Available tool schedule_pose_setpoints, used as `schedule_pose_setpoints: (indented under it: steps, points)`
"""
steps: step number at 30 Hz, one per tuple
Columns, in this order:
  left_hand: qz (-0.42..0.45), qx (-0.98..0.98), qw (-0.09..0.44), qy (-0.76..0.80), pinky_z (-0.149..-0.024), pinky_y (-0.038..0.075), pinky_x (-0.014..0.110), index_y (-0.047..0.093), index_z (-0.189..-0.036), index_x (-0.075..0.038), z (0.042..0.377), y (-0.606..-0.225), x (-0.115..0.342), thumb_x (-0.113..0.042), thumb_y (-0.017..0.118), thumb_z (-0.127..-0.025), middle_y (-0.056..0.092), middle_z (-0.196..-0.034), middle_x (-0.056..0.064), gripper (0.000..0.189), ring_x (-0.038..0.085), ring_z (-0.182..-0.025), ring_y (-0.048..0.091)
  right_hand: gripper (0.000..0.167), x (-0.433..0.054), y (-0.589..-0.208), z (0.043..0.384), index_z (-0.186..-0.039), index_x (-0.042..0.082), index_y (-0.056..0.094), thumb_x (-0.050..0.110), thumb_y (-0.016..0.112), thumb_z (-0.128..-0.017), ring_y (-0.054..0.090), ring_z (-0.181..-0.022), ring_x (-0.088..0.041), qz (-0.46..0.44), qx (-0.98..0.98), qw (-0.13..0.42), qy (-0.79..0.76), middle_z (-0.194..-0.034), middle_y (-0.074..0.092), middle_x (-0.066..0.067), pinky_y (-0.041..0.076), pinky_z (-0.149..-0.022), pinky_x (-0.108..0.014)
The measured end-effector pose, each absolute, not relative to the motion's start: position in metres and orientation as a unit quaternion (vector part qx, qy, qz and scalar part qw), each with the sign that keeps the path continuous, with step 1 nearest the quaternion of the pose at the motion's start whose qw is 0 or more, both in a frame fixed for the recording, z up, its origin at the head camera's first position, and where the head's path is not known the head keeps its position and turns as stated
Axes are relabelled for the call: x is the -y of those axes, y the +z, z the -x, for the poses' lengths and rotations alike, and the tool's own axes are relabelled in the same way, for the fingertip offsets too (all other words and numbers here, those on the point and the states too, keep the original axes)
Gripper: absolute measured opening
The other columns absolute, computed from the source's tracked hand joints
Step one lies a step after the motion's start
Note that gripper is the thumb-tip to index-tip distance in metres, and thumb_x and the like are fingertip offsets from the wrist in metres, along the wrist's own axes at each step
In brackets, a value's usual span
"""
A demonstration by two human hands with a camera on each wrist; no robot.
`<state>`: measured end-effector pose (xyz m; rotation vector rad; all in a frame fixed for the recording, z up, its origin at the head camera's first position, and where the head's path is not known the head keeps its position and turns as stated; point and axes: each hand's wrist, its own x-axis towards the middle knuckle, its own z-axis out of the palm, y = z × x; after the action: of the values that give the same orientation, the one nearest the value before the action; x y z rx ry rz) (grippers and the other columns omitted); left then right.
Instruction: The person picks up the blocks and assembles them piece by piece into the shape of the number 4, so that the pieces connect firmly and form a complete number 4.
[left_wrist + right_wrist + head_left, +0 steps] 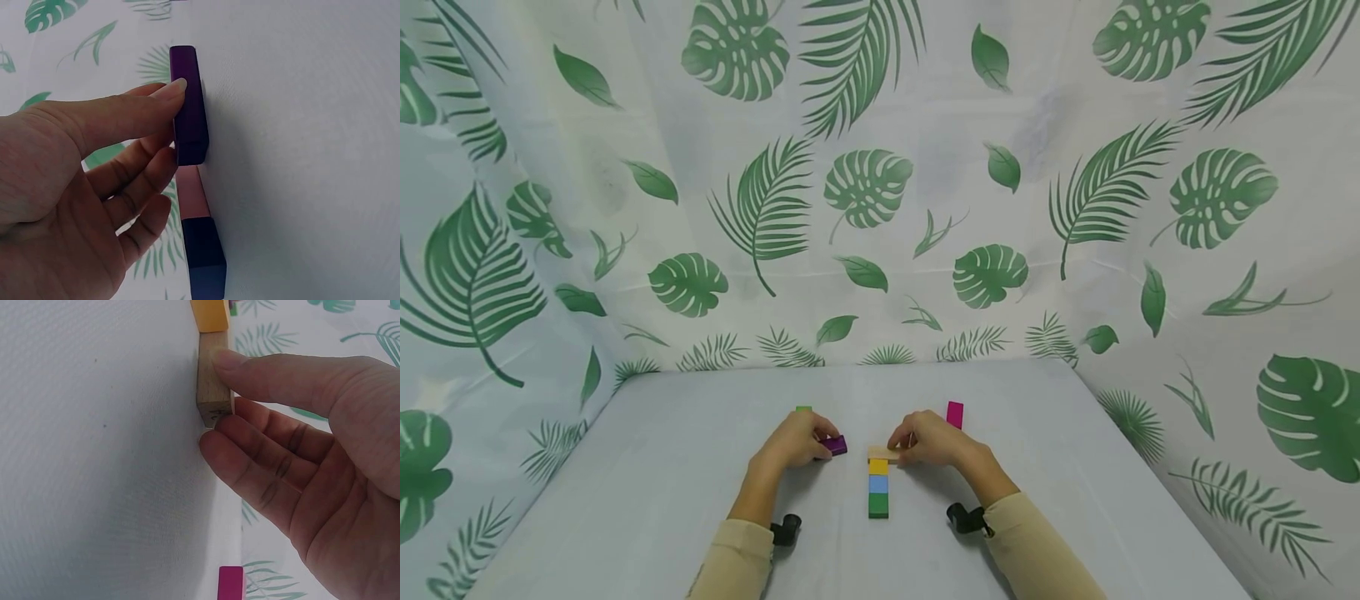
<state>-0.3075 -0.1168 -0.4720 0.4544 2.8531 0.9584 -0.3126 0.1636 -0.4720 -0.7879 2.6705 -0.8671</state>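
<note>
My left hand pinches a purple block between thumb and fingers, left of a row of blocks. In the left wrist view, a pink block and a dark blue block lie beyond it. My right hand grips the right end of a plain wooden block, which has a dark mark on its end. That block lies crosswise at the far end of the row, touching a yellow block. Nearer me follow a light blue block and a green block.
A magenta block lies behind my right hand. Part of a light green block shows behind my left hand. The white table is bordered by leaf-patterned cloth at the back and sides.
</note>
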Motion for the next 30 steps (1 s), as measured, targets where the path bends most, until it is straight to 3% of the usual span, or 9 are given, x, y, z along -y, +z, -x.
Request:
schedule_pose_setpoints:
  steps: [30]
  points:
    - [-0.166, -0.935, 0.087, 0.301, -0.093, 0.058, 0.046, 0.082, -0.107, -0.013, 0.302, -0.468, 0.097, 0.001, 0.082, -0.084, 0.076, -0.106, 0.004, 0.027, 0.022, -0.100, 0.066, 0.020, -0.164, -0.473, 0.314, -0.106, 0.017, 0.082, 0.011, 0.085, -0.086, 0.058, -0.088, -0.015, 0.267, -0.913, 0.114, -0.286, -0.090, 0.067, 0.006, 0.053, -0.073, -0.028]
